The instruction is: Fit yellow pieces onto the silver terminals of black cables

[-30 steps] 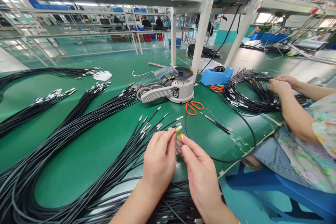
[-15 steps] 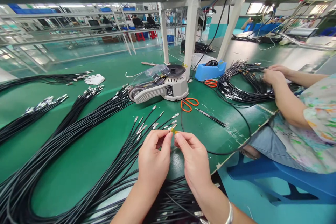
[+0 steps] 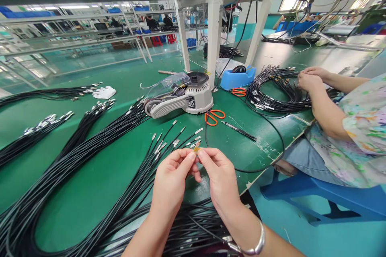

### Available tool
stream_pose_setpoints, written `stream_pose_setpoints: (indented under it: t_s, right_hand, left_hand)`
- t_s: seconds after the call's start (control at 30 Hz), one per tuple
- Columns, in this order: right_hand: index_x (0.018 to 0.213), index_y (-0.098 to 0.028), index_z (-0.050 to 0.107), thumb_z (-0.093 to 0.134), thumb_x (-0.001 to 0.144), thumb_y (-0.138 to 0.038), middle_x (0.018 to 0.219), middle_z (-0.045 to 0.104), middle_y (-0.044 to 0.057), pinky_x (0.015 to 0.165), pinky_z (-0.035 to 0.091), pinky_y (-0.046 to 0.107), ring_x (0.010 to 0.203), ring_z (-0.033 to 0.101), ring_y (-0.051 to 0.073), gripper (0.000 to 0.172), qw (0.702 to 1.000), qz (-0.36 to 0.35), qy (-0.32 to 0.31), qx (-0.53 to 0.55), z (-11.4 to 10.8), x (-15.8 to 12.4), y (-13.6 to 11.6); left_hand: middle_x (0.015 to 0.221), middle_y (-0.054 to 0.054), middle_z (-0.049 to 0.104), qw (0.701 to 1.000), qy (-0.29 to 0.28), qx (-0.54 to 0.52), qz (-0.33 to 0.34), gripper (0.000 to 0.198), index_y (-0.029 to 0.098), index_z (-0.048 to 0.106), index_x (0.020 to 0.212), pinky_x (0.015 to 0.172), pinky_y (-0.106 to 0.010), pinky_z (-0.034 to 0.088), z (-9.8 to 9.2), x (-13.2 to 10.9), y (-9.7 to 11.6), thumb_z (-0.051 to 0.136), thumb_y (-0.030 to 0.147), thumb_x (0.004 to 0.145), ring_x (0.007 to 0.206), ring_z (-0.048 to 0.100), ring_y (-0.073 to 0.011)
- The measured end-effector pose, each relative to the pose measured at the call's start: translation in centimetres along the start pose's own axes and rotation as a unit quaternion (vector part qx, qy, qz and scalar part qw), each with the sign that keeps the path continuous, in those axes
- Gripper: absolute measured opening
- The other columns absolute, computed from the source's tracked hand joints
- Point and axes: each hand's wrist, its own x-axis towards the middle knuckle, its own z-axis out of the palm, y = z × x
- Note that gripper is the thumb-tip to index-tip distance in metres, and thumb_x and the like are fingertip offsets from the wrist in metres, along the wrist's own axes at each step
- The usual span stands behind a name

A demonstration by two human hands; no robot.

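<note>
My left hand [image 3: 170, 176] and my right hand [image 3: 219, 174] meet fingertip to fingertip above the green table. Between them is a small strip of amber tape [image 3: 197, 149], at what looks like the end of a cable; the fingers hide most of it. Thumb and forefinger of my right hand pinch the tape. My left hand is closed in a pinch just beside it, on the cable end as far as I can make out. Just beyond my fingers, black cables [image 3: 137, 184] with silver connectors fan out, and more cables [image 3: 193, 229] lie under my wrists.
Behind the cables stands a grey tape dispenser [image 3: 197, 98]. Orange-handled scissors [image 3: 214, 117] and a slim black cutter [image 3: 239, 131] lie right of it. A white glove [image 3: 104, 92] rests at left. On the right, a co-worker's hands [image 3: 312, 78] work at a coiled cable bundle [image 3: 256, 94].
My fingertips have come closer together around the amber tape, and my right thumb now presses on it. Some lower fingers of my left hand have extended. The whole view has shifted slightly.
</note>
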Motion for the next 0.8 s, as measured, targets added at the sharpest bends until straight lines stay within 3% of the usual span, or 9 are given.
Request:
stream_pose_setpoints:
  t_s: [0.2,0.4,0.53,0.63,0.8]
  right_hand:
    - [0.076,-0.016,0.064,0.065,0.08,-0.03,0.066,0.065,-0.001,0.041,0.044,0.02,0.046,0.053,0.008,0.014,1.0,0.003,-0.017,0.013,-0.2,-0.1,-0.1]
    - [0.08,-0.017,0.062,0.059,0.084,-0.029,0.06,0.063,-0.002,0.042,0.046,0.023,0.046,0.055,0.011,0.013,0.996,0.014,-0.083,0.038,-0.5,-0.2,-0.7]
    - [0.078,-0.018,0.064,0.062,0.082,-0.029,0.065,0.066,-0.001,0.06,0.053,0.029,0.059,0.062,0.014,0.012,0.994,0.014,-0.105,0.001,-1.2,0.0,-1.3]
    - [0.073,-0.018,0.066,0.066,0.078,-0.027,0.069,0.066,-0.001,0.077,0.051,0.031,0.072,0.062,0.015,0.01,0.992,0.004,-0.114,-0.046,-2.0,0.3,-1.6]
    - [0.076,-0.021,0.067,0.073,0.071,-0.024,0.076,0.064,-0.002,0.075,0.048,0.028,0.075,0.059,0.014,0.008,0.98,-0.01,-0.184,-0.07,-3.5,1.2,-2.2]
  left_hand:
    - [0.055,0.003,0.056,0.998,-0.038,-0.029,-0.028,0.016,0.013,0.06,0.074,0.047,-0.021,0.041,-0.2,-0.1,0.4,0.066,0.028,0.075,0.044,0.053,-0.0092]
    - [0.057,0.002,0.056,0.993,-0.089,-0.059,-0.052,0.015,0.013,0.062,0.068,0.046,-0.021,0.043,-0.7,-0.2,0.9,0.066,0.025,0.075,0.046,0.052,-0.0085]
    - [0.057,0.0,0.057,0.988,-0.117,-0.06,-0.08,0.017,0.012,0.063,0.067,0.041,-0.021,0.042,-1.0,0.0,1.5,0.07,0.026,0.071,0.043,0.05,-0.0082]
    - [0.054,0.0,0.055,0.983,-0.132,-0.054,-0.113,0.018,0.012,0.063,0.065,0.034,-0.019,0.038,-1.2,0.1,1.9,0.074,0.027,0.066,0.039,0.047,-0.0071]
    - [0.046,0.0,0.052,0.957,-0.203,-0.083,-0.191,0.017,0.012,0.065,0.064,0.028,-0.014,0.026,-1.7,-0.1,2.0,0.074,0.027,0.063,0.033,0.038,-0.004]
